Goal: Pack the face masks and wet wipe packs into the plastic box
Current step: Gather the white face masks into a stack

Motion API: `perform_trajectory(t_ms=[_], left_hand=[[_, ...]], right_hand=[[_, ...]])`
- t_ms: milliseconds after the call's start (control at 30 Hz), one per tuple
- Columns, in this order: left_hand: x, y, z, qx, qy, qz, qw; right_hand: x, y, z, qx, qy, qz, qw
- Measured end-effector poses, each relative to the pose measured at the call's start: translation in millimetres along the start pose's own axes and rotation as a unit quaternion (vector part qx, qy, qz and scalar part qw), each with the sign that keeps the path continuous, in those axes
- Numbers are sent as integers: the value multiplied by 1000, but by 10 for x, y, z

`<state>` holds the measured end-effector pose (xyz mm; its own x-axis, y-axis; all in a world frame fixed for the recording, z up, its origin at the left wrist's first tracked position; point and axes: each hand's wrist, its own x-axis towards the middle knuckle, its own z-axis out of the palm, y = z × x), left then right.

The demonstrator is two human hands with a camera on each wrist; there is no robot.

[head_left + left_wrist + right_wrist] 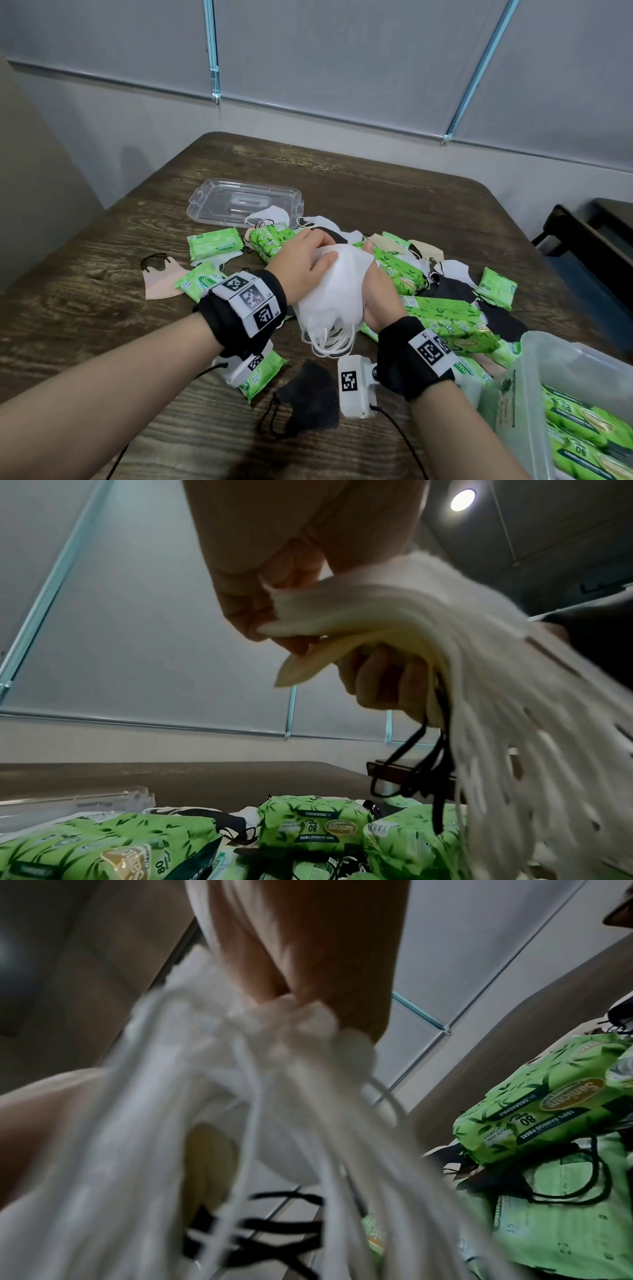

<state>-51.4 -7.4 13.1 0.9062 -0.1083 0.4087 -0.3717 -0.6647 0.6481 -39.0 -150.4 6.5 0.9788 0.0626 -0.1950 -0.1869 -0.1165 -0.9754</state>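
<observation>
Nearest on the dark wood counter (102,260), a black mask (308,399), plastic box (534,356) at right holding green wipe packs (575,421), both hands' grip, left hand (301,260) and right hand (378,291), clamped on a white mask stack (342,284) above scattered packs and masks, clear lid (239,202) beyond, grey blinds (376,68) behind.

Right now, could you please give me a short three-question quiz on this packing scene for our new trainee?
1. True or false: both hands hold the stack of white masks.
2. What already lies in the plastic box? A) black masks B) green wipe packs C) nothing
3. Where does the clear lid lie?

Key:
1. True: the left hand and the right hand both grip the stack above the table.
2. B: green wipe packs fill its visible part.
3. Flat on the far side of the table, behind the pile, with a white mask resting partly on it.
</observation>
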Motion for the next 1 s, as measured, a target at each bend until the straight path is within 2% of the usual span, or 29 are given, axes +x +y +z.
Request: perform_trajectory(t_ms=[100,233,333,433,600,800,1000], left_hand=[[13,-24,54,22,-32,-45,998],[25,-9,3,17,-48,-102,993],[33,-61,-74,-20,-74,-96,992],[27,-123,-118,-46,-91,-73,992],[-1,-186,-125,-50,-114,-53,991],[9,-228,-190,-69,-139,-42,987],[11,-294,-287,-113,-117,-30,986]], right_hand=[[21,-16,46,13,-18,9,1000],[35,0,98,138,-74,47,987],[6,-7,97,247,-114,84,959],[0,-3,73,294,-140,93,941],[32,18,76,267,-139,68,951],[75,40,55,242,-169,62,954],[157,43,119,182,-156,89,967]])
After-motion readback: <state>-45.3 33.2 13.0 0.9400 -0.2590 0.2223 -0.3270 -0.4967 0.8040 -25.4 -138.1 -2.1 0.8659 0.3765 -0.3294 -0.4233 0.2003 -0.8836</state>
